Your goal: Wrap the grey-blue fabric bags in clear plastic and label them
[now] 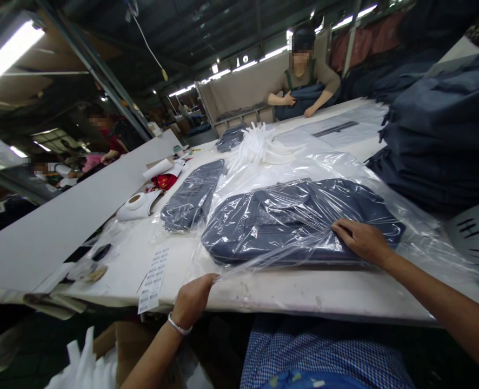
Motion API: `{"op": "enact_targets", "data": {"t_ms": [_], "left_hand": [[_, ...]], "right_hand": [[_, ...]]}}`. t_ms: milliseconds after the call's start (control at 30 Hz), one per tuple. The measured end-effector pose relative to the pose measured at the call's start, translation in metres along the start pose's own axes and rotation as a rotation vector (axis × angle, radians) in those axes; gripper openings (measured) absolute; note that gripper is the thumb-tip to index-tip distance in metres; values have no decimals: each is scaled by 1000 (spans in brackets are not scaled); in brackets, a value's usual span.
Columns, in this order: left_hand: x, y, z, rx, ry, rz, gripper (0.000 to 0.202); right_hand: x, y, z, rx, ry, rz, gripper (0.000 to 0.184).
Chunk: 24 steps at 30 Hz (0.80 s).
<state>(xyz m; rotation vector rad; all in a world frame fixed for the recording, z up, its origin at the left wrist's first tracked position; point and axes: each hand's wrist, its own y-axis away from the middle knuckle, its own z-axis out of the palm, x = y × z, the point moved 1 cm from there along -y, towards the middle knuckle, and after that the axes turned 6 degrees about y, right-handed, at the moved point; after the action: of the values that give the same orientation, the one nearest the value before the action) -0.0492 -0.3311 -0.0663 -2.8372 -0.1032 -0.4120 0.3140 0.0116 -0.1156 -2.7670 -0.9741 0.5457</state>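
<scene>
A folded navy fabric piece, flat and wide, lies inside a clear plastic bag on the white table in front of me. My left hand is closed on a pulled-out edge of that plastic, low at the table's front edge. Taut creases run from there across to my right hand, whose thumb and fingers pinch the plastic over the right part of the navy piece. Another bagged navy piece lies behind it to the left.
White foam strips are heaped behind the bagged pieces. A label sheet lies at the front left, near a white tape roll. Navy fabric stacks rise on the right. A co-worker handles navy fabric across the table.
</scene>
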Motion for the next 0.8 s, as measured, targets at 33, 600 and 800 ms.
{"op": "enact_targets", "data": {"t_ms": [33,600,800], "left_hand": [[-4,-5,0,-13,45,-81,21],[-65,-103,-30,-72,-7,-111,38],[-89,-130,-11,-271,140,-90,48]], "right_hand": [[0,0,-1,2,1,-7,35],[0,1,-5,-1,-29,29,36],[2,0,-20,-38,-26,59,41]]}}
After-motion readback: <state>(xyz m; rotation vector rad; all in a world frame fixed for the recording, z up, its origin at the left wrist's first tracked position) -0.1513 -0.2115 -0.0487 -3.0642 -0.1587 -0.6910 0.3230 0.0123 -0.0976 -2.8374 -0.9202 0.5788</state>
